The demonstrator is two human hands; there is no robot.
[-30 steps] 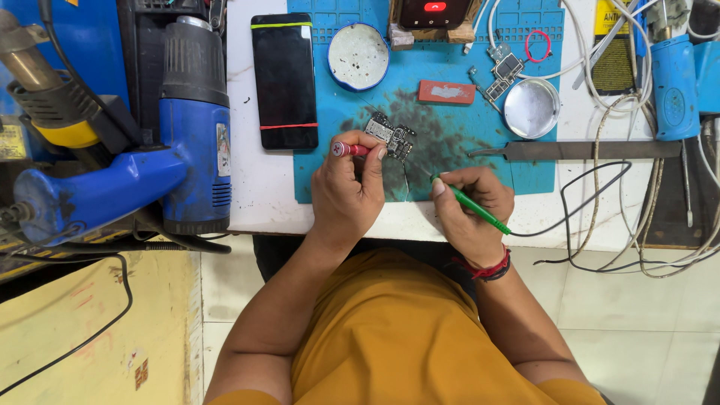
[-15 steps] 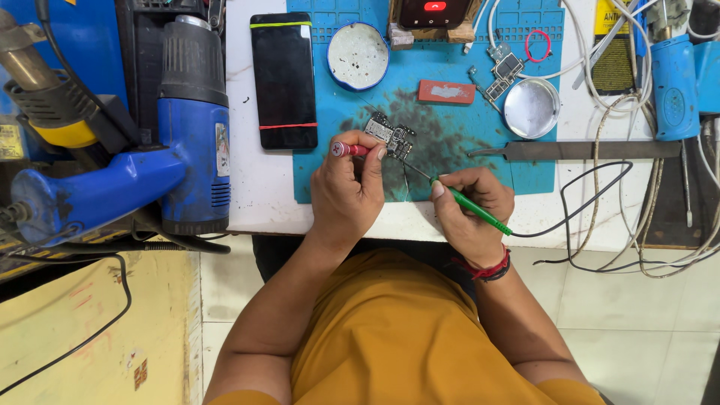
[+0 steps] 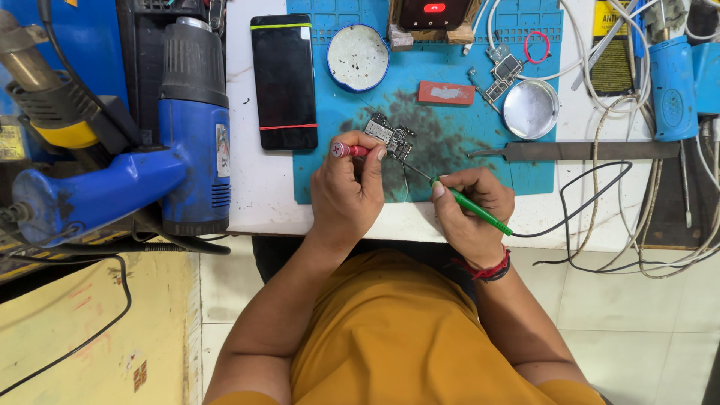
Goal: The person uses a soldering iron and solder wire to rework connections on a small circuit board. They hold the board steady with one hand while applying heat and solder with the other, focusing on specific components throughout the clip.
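A small circuit board (image 3: pixel 390 136) lies on the blue work mat (image 3: pixel 465 154), on a dark stained patch. My left hand (image 3: pixel 346 191) grips a red-handled tool (image 3: pixel 346 150) whose end meets the board's left side. A green-handled soldering iron (image 3: pixel 474 211) is in my right hand (image 3: pixel 471 212), its thin tip slanting up-left toward the board's lower edge. Its black cable (image 3: pixel 592 202) runs off to the right. Both hands rest on the mat's near edge.
A black phone (image 3: pixel 284 81) lies left of the mat. A blue hot-air gun (image 3: pixel 191 142) sits on the far left. Two round tins (image 3: pixel 358 57) (image 3: pixel 530 109), a red block (image 3: pixel 445 93), small parts and a metal bar (image 3: pixel 577 151) lie behind the board. Cables tangle at the right.
The iron's tip has crept slightly toward the board. The left hand and the board stay in place.
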